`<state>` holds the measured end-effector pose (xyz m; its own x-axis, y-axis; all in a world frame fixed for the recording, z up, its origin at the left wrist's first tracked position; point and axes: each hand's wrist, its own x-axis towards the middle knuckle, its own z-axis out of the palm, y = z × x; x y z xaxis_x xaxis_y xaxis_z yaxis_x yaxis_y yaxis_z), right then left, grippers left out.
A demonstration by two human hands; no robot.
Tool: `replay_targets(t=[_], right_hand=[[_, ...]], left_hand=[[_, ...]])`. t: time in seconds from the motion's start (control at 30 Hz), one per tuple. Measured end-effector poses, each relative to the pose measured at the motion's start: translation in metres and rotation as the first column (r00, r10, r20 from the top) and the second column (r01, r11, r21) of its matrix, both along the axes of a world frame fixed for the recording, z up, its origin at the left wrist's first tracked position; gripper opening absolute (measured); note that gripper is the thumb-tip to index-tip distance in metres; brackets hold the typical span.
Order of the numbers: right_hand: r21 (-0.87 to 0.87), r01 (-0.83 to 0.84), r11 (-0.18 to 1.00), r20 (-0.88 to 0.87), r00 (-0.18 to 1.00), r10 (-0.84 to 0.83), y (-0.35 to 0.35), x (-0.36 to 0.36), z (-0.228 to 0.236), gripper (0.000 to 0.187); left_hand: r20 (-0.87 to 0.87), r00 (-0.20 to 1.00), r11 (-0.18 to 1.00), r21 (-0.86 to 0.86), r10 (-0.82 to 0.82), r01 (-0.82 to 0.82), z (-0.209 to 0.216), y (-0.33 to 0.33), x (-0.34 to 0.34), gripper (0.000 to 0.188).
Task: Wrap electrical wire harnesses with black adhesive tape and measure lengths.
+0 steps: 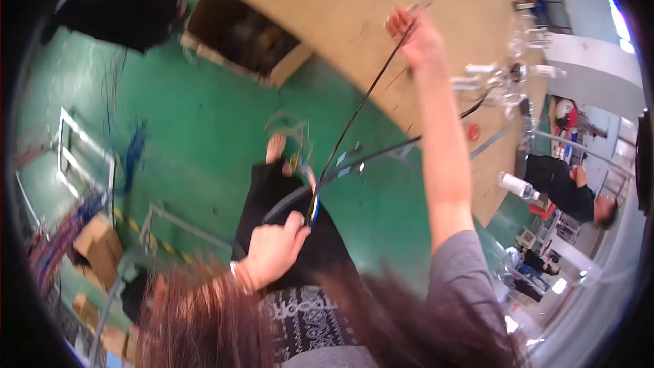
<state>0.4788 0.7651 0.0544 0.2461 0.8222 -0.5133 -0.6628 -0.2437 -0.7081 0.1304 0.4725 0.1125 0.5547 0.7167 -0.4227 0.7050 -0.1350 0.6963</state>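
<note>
— Since the table [340,27] is so broad, why does everything hang off its edge towards you?

— I'd say because I stand off it, over the floor. The box [291,68] is down beside that edge, probably there so it's within reach and out from underfoot.

— And the cable [291,199]?

— It lies across in front of my legs. A dark length runs on from there, behind my right forearm, towards the table; I can't tell whether that's all one piece. The table likely bears some of its weight.

— So what are your hands doing?

— They're well apart. My left hand [276,249] is low, near my body, clenched on the wires with the thumb on top; I think it serves as the anchor. My right hand [421,37] is out over the table, arm long, fingers curled round the strand [353,120]. Blur hides exactly how they pinch it.

— Why so far out?

— The strand runs straight between my hands, so I take it the reach holds it taut and clear of the coloured wires [314,208] at my left thumb.

— And that red ring [471,129]?

— It's on the table, beyond my right forearm, touched by neither hand.
</note>
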Motion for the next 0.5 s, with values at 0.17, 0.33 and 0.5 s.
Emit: replay_targets(t=[0.17,0.33,0.5], right_hand=[[-0.226,0.098,0.969,0.196,0.979,-0.054,0.026,0.008,0.049,0.017],[0.381,-0.523,0.763,0.758,0.649,0.067,0.018,0.014,0.213,0.033],[0.478,-0.274,0.834,0.672,0.726,-0.146,-0.090,0.102,0.174,0.048]], left_hand=[[0.129,0.992,1.000,-0.006,-0.010,0.011,0.005,0.026,0.029,0.017],[0.175,0.969,0.964,-0.232,0.174,-0.131,0.018,0.039,0.049,0.015],[0.311,0.840,0.815,0.248,0.445,-0.523,0.029,0.023,0.040,0.006]])
